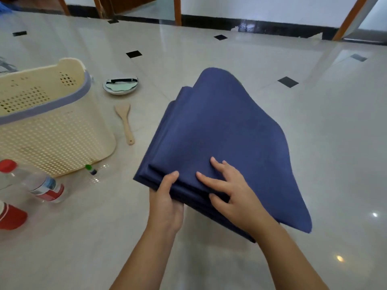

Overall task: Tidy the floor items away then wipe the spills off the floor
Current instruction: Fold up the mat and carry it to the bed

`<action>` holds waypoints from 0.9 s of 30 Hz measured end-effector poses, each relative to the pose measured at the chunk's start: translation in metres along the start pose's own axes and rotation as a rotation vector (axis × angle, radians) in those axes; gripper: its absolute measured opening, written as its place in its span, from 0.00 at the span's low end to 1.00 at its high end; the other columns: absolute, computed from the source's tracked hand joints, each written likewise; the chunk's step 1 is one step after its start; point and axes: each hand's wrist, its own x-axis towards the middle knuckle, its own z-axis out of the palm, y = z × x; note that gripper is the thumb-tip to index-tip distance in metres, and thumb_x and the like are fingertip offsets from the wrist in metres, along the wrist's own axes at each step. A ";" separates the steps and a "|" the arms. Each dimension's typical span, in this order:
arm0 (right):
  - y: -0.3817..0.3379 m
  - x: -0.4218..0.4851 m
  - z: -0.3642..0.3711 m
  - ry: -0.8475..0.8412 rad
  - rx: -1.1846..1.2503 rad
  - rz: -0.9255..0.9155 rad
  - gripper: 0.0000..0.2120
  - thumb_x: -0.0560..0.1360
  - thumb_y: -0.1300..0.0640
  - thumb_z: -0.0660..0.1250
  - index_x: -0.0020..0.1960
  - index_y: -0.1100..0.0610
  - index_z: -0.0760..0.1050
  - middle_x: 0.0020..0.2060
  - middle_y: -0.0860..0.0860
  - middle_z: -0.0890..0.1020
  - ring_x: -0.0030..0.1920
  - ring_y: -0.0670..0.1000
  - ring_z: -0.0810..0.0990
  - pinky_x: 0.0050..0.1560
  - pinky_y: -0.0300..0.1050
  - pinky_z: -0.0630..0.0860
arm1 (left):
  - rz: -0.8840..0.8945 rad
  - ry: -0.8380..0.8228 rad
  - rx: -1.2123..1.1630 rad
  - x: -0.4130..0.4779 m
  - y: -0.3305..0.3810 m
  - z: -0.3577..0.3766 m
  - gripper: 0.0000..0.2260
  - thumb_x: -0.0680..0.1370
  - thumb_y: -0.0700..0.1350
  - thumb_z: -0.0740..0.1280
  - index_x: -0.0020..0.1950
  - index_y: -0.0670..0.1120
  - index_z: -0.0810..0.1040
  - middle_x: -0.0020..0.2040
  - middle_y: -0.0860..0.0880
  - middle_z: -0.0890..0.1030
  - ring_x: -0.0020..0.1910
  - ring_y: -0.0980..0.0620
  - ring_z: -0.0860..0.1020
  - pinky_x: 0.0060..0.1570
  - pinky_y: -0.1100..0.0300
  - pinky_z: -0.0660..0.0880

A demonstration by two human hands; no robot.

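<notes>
A folded navy blue cloth [222, 132] is held up above the tiled floor in the middle of the view. My left hand [166, 203] grips its near left corner from below, thumb on top. My right hand [232, 193] lies on top of the cloth's near edge with the fingers spread and curled over the folds. To the left stands a cream perforated basket [69, 130] with a lilac rim. On the floor near it lie a wooden spatula [125, 120], a small plate [120, 85] and a plastic water bottle [39, 183] with a red cap.
A small green-capped clear bottle [91, 169] lies by the basket's near corner. A red cup [11, 216] sits at the left edge. Wooden furniture legs [177, 10] and a black skirting line the far wall. The glossy floor [314, 122] stretches right of the cloth.
</notes>
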 end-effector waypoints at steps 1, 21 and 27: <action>0.014 -0.002 0.012 -0.069 -0.006 0.054 0.24 0.75 0.55 0.60 0.67 0.36 0.62 0.72 0.38 0.53 0.75 0.47 0.49 0.69 0.34 0.45 | -0.085 0.012 0.029 0.002 -0.012 -0.016 0.27 0.67 0.37 0.66 0.67 0.41 0.71 0.63 0.41 0.78 0.60 0.43 0.77 0.57 0.51 0.76; 0.129 -0.037 0.056 0.166 0.166 0.751 0.30 0.73 0.50 0.68 0.72 0.50 0.61 0.66 0.58 0.68 0.67 0.58 0.67 0.67 0.51 0.64 | -0.349 0.210 1.129 0.036 -0.017 -0.176 0.29 0.77 0.53 0.65 0.74 0.46 0.58 0.66 0.40 0.72 0.58 0.44 0.73 0.59 0.53 0.70; 0.145 -0.041 0.066 0.067 0.411 0.762 0.30 0.76 0.55 0.64 0.74 0.46 0.55 0.71 0.52 0.66 0.68 0.55 0.68 0.64 0.47 0.66 | -0.305 0.003 1.298 0.060 -0.028 -0.170 0.30 0.79 0.49 0.61 0.77 0.51 0.47 0.76 0.50 0.60 0.73 0.47 0.63 0.72 0.50 0.61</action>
